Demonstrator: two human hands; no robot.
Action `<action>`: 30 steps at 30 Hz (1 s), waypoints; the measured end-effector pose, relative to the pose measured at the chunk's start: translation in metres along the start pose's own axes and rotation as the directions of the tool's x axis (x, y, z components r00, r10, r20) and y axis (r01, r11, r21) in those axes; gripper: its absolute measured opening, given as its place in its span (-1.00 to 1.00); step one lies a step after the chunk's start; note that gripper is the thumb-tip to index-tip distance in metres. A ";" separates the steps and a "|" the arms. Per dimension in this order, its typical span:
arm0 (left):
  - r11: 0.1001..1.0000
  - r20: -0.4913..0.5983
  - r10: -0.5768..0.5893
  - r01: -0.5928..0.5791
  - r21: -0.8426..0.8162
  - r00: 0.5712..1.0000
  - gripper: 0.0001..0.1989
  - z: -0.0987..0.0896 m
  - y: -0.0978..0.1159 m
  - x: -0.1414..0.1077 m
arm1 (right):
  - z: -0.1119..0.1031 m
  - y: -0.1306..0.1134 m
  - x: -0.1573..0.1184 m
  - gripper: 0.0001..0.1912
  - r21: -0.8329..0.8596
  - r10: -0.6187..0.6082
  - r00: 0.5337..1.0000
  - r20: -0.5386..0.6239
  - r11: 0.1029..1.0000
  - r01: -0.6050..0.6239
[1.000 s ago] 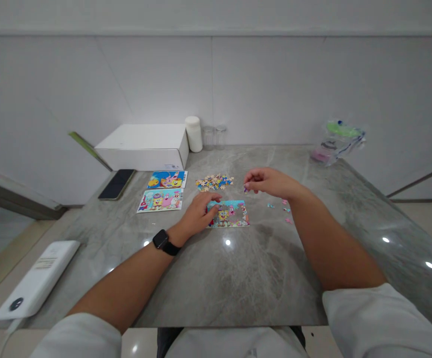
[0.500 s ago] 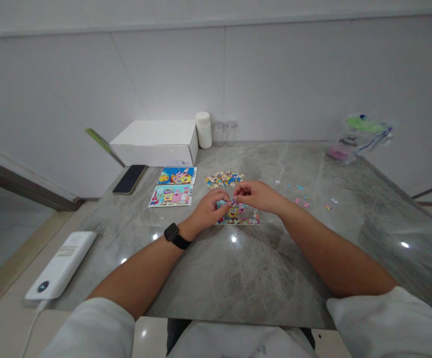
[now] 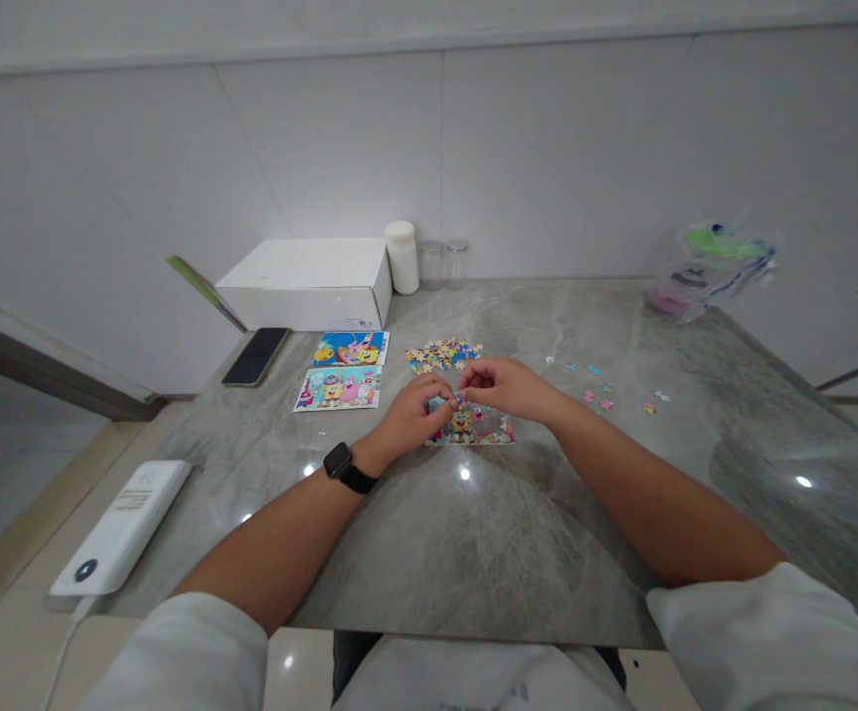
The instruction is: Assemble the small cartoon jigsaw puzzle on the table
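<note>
A partly assembled jigsaw puzzle (image 3: 462, 425) with cartoon figures lies flat on the grey table in front of me. Above its upper part, my left hand (image 3: 420, 413) and my right hand (image 3: 501, 387) meet with their fingertips nearly touching. Both are closed in a pinch at a small purplish puzzle piece (image 3: 459, 399), mostly covered by the fingers. Just beyond my hands is a heap of loose puzzle pieces (image 3: 439, 354). Several single pieces, among them a pink piece (image 3: 606, 404), are scattered to the right.
Left of the puzzle lie two picture cards (image 3: 338, 388), then a phone (image 3: 257, 356). A white box (image 3: 302, 281), a white bottle (image 3: 403, 259) and two clear jars (image 3: 444, 265) stand by the wall. A plastic bag (image 3: 710, 276) sits far right; a white corded device (image 3: 123, 523) is near left.
Both hands stay over the puzzle's upper part, fingertips shifting only slightly around the small piece. The whole view has moved a touch.
</note>
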State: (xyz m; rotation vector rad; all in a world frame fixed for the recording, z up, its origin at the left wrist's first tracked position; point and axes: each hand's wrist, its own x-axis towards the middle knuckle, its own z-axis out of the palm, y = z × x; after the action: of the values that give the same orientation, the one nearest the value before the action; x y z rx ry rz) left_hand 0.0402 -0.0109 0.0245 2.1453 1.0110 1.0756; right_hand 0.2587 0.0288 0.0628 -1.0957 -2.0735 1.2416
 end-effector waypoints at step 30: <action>0.893 0.222 0.072 -0.162 0.420 0.972 -0.89 -0.005 -0.011 -0.004 | 0.002 0.033 0.010 -0.95 -0.351 0.065 0.998 -0.016 0.934 -0.067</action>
State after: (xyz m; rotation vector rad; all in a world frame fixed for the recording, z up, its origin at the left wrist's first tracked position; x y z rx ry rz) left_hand 0.0304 -0.0072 0.0175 2.6431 1.1169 0.7054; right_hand 0.2644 0.0452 0.0331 -1.3298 -2.3325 0.9134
